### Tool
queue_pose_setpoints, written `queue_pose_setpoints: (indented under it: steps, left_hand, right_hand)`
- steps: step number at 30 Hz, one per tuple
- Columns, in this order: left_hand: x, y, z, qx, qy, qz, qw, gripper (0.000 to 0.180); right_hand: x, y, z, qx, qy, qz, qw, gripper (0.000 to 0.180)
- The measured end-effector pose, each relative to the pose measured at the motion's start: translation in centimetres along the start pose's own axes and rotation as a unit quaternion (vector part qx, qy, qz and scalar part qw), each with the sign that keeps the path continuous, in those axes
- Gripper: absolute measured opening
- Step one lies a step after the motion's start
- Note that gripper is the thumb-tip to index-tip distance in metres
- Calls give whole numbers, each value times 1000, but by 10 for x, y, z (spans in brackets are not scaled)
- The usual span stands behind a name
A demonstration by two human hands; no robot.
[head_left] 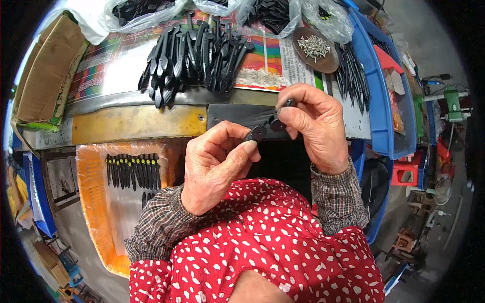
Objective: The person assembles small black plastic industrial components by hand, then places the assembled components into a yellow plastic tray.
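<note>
Head view, looking down past a red garment with white spots (pixel 262 217) and checked sleeves: a person's two bare hands work close together just in front of the counter (pixel 139 122), at the right half of its front edge. The left hand (pixel 214 164) is nearly closed, thumb and forefinger pinching a black part (pixel 257 133) with a rounded end. The right hand (pixel 318 123), above and to the right, has thumb and forefinger drawn together on a small dark piece (pixel 289 102), its other fingers curled. Another dark rounded section shows between the hands; whether it joins the black part cannot be told. On the counter, a heap of slim black pieces (pixel 197 58) lies near the middle, some tips overhanging the front edge. Toward the back right corner, a brown dish (pixel 328 63) holds small silvery metal bits (pixel 314 46). Thin black strips (pixel 352 76) lie along the right end, beside a blue crate (pixel 371 86). Clear bags (pixel 331 22) line the back edge, several containing black parts; a cardboard box (pixel 48 65) occupies the left end. Below the front edge, toward the left, an orange basket (pixel 93 217) contains a neat row of black pieces with yellow-green spots (pixel 133 171).
</note>
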State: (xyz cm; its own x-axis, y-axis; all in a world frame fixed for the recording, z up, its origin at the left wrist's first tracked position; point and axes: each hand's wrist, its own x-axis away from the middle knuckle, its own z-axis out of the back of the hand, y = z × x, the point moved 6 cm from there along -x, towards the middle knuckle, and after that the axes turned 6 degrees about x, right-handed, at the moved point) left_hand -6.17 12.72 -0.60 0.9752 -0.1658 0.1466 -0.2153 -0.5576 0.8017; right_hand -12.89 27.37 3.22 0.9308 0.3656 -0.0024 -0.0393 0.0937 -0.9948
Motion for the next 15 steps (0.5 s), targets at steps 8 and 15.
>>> queue_pose_setpoints:
  steps: [8, 15]
  left_hand:
    - [-2, -12, -9, 11, 3, 40, 999, 9]
    - [-3, -21, -13, 2, -12, 57, 998, 9]
  right_hand:
    - [12, 8, 11, -87, 67, -58, 992, 15]
    - [17, 17, 17, -92, 78, -55, 991, 15]
